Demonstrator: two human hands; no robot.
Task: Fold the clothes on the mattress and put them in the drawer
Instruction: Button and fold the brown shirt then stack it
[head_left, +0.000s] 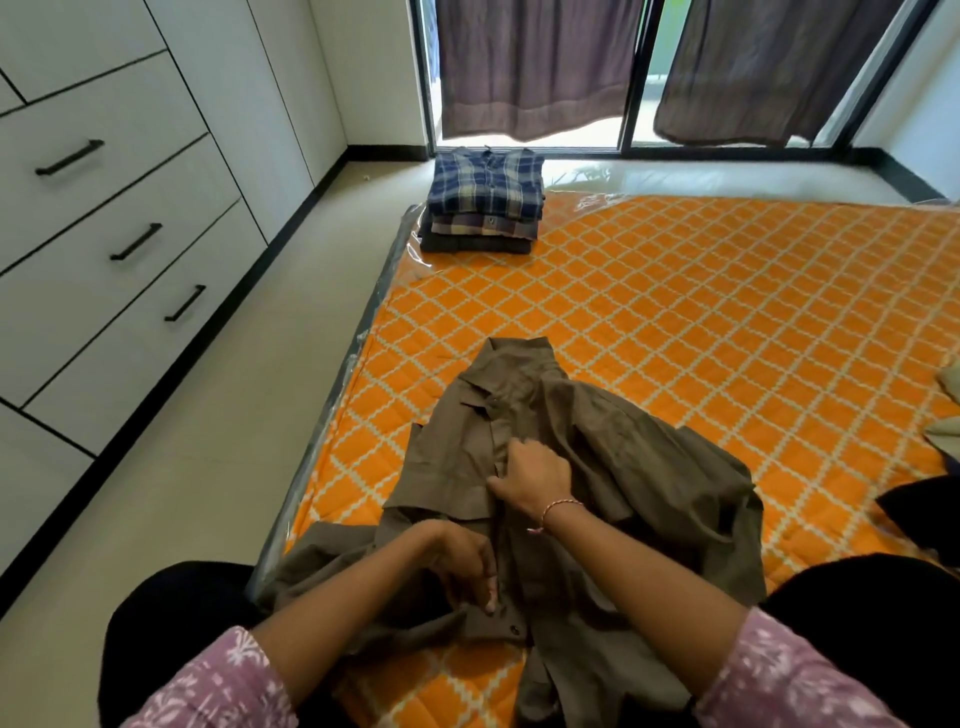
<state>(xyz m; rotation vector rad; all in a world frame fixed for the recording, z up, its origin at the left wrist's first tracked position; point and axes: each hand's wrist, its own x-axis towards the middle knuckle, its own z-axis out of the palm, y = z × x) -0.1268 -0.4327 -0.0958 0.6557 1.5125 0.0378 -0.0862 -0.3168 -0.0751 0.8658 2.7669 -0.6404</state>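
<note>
Mattress (675, 312), orange, centre frame; tiled floor (260, 415) left. Drawers (104, 234) upper left, closed. Folded shirts (485, 200) stacked top centre. Brown shirt (623, 467) lower centre; left hand (467, 566), right hand (535, 480) pinching its front.

No legible text, label, brand name or number appears anywhere in the head view. A small pale emblem sits on the second garment in the folded stack of shirts (485, 200) at the far left corner of the mattress (675, 312), too small to make out.
</note>
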